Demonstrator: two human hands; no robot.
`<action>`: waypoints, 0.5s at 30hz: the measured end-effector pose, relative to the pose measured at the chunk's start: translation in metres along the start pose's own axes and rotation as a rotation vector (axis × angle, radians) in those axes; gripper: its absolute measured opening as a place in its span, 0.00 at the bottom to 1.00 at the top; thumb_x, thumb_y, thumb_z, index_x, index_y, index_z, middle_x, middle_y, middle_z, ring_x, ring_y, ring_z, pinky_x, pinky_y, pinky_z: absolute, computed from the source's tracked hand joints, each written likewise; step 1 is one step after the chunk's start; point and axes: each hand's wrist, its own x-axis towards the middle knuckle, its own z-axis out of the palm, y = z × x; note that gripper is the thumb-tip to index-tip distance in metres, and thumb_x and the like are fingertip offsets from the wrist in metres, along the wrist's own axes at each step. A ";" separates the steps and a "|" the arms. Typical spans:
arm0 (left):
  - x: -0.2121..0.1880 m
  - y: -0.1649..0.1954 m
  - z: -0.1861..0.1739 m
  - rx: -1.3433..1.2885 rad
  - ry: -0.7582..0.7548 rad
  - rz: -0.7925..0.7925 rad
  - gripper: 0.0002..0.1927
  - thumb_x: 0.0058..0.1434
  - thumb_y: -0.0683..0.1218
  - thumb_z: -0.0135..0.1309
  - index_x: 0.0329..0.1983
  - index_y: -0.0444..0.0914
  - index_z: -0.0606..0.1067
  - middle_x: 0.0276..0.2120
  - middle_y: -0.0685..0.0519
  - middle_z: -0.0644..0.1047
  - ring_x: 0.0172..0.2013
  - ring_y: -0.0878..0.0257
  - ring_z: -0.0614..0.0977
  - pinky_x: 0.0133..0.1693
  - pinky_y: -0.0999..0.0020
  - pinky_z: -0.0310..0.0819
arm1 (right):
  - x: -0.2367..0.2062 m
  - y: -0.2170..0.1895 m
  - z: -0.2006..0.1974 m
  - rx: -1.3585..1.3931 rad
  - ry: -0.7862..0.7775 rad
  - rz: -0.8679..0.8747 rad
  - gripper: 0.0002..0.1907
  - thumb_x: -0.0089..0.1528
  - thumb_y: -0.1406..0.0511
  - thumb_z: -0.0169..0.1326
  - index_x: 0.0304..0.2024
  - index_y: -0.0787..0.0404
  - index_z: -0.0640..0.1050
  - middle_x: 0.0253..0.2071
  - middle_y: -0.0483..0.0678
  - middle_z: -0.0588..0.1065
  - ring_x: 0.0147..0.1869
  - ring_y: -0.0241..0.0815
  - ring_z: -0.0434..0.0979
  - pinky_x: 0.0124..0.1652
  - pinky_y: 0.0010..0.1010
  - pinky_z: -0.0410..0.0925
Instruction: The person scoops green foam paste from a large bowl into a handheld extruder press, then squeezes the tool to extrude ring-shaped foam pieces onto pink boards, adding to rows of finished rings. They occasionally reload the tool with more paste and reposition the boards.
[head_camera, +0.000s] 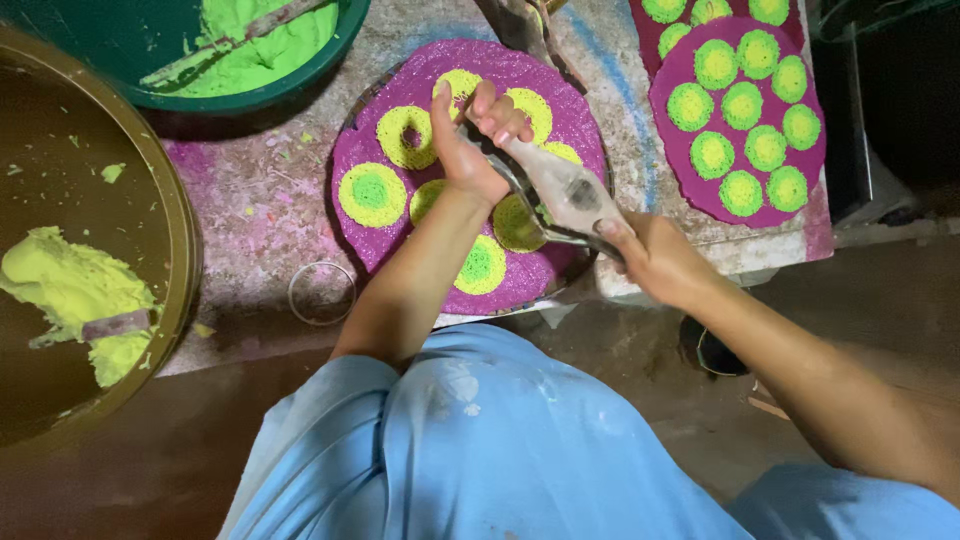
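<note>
A wide brown basin (150, 180) at the left holds one lump of yellow dough (75, 295). One green tub (330, 50) carries green dough. Two purple round discs: the nearer disc (520, 275) bears about seven yellow rings (some with green centres), the far disc (690, 195) ten green ones. Over the nearer disc hangs a metal press (560, 195), dusted white, tilted. Left hand (475, 140) grips its front end, right hand (650, 255) closes on its handle.
</note>
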 end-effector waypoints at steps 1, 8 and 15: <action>0.002 -0.001 0.003 -0.033 0.013 0.000 0.25 0.68 0.68 0.39 0.26 0.46 0.63 0.20 0.61 0.60 0.24 0.66 0.64 0.40 0.62 0.66 | 0.002 0.003 -0.001 -0.018 -0.014 0.011 0.32 0.69 0.47 0.36 0.52 0.63 0.78 0.19 0.52 0.73 0.23 0.47 0.76 0.30 0.44 0.70; 0.024 0.039 0.028 0.233 -0.077 0.039 0.23 0.67 0.65 0.40 0.29 0.44 0.64 0.23 0.59 0.62 0.27 0.64 0.66 0.41 0.62 0.66 | 0.037 0.008 0.012 0.182 0.044 -0.198 0.34 0.72 0.45 0.38 0.44 0.69 0.78 0.24 0.52 0.74 0.30 0.43 0.74 0.33 0.40 0.68; 0.053 0.057 0.023 0.003 -0.044 0.021 0.23 0.67 0.65 0.39 0.26 0.45 0.62 0.21 0.60 0.60 0.25 0.65 0.65 0.39 0.63 0.65 | 0.068 -0.017 -0.005 0.004 0.150 -0.205 0.33 0.69 0.45 0.40 0.51 0.66 0.78 0.22 0.55 0.75 0.28 0.46 0.78 0.34 0.41 0.69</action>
